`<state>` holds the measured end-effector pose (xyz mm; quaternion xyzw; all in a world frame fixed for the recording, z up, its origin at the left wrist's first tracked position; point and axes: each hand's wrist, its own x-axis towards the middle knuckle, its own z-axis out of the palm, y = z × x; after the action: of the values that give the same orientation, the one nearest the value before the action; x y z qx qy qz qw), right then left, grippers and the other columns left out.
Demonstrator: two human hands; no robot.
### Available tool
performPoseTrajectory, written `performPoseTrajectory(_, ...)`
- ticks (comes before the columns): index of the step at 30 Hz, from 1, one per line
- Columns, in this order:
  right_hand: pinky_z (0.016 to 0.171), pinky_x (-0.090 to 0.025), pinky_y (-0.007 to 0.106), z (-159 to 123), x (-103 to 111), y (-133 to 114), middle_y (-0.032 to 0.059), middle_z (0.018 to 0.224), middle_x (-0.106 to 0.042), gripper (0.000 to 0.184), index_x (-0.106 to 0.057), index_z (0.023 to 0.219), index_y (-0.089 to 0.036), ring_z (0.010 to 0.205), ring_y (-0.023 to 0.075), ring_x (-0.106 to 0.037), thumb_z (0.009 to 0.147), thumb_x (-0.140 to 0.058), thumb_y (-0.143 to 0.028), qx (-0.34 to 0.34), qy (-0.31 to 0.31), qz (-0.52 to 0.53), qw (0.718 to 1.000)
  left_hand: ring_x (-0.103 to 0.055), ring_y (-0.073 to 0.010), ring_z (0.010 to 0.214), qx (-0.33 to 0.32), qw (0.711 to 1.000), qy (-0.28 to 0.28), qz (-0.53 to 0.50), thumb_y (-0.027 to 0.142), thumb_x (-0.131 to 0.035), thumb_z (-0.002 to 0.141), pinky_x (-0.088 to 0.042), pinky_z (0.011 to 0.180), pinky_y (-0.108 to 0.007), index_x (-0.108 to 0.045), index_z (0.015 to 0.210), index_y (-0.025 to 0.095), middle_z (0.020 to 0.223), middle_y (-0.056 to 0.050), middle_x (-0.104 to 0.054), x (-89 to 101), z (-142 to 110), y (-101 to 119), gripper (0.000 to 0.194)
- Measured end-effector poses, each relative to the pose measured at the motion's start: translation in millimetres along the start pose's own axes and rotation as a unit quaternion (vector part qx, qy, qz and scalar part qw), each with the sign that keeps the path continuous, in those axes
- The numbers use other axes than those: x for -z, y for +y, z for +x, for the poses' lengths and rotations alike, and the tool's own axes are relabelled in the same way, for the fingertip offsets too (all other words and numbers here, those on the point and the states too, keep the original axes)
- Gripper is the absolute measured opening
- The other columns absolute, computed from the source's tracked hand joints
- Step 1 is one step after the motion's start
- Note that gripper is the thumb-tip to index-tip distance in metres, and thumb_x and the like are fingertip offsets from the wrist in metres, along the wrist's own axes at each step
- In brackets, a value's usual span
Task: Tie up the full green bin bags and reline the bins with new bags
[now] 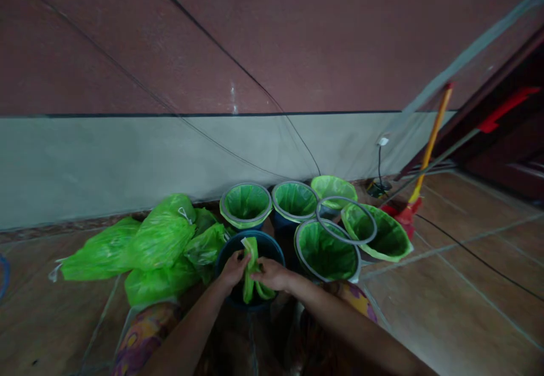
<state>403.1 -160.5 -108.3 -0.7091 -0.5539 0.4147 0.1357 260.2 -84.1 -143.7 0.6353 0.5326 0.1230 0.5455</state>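
A folded green plastic bag (251, 274) hangs between both my hands over a dark blue bin (266, 246) that has no liner. My left hand (233, 267) pinches the bag's left edge near the top. My right hand (272, 274) grips the same bag from the right, fingers closed on it. Both forearms reach in from the bottom of the view, above my patterned knees.
Several bins lined with green bags (246, 203) stand against the wall behind; one (379, 233) leans tilted with a loose grey ring (346, 220) on top. Full green bags (157, 246) lie to the left. A yellow-handled broom (427, 158) and a black cable (476, 257) are on the right.
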Motion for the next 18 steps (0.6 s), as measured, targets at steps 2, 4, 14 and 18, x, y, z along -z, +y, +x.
performPoseTrajectory(2, 0.077, -0.047, 0.026, 9, -6, 4, 0.0084, 0.108, -0.071, 0.032, -0.066, 0.109, -0.017, 0.095, 0.021, -0.066, 0.078, -0.065, -0.027, -0.002, -0.006, -0.029, 1.0, -0.067, -0.0159, 0.07, 0.016, 0.999, -0.033, -0.027, 0.044, -0.055, 0.083, -0.052, 0.065, -0.028, -0.056, 0.123, 0.012, 0.081, -0.005, -0.071, -5.0, 5, -11, 0.051)
performPoseTrajectory(4, 0.078, -0.046, 0.026, 18, -8, 11, 0.0108, 0.108, -0.071, 0.031, -0.066, 0.108, -0.015, 0.096, 0.0228, -0.066, 0.077, -0.063, -0.018, -0.014, -0.007, -0.068, 0.998, -0.065, -0.0142, 0.065, 0.027, 0.997, -0.057, -0.037, 0.038, -0.063, 0.077, -0.051, 0.063, -0.026, -0.06, 0.116, 0.012, 0.074, -0.002, -0.069, -8.1, 9, -20, 0.047)
performPoseTrajectory(14, 0.085, -0.048, 0.025, 36, -10, 34, 0.0118, 0.11, -0.073, 0.043, -0.064, 0.119, -0.015, 0.104, 0.0227, -0.068, 0.077, -0.058, -0.013, -0.058, 0.011, -0.093, 0.994, -0.07, -0.022, 0.088, -0.002, 0.986, -0.088, 0.139, 0.033, -0.057, 0.08, -0.05, 0.077, -0.029, -0.072, 0.093, 0.014, 0.092, -0.008, -0.076, -12.1, 12, -25, 0.027)
performPoseTrajectory(18, 0.087, -0.049, 0.026, 30, 7, 31, 0.011, 0.111, -0.073, 0.048, -0.066, 0.119, -0.017, 0.107, 0.0234, -0.067, 0.073, -0.059, -0.009, -0.089, -0.014, -0.147, 0.985, -0.068, -0.0244, 0.098, -0.001, 0.96, -0.041, 0.277, 0.012, -0.054, 0.077, -0.046, 0.089, -0.032, -0.074, 0.088, 0.017, 0.095, -0.01, -0.076, -1.1, 4, -18, 0.024)
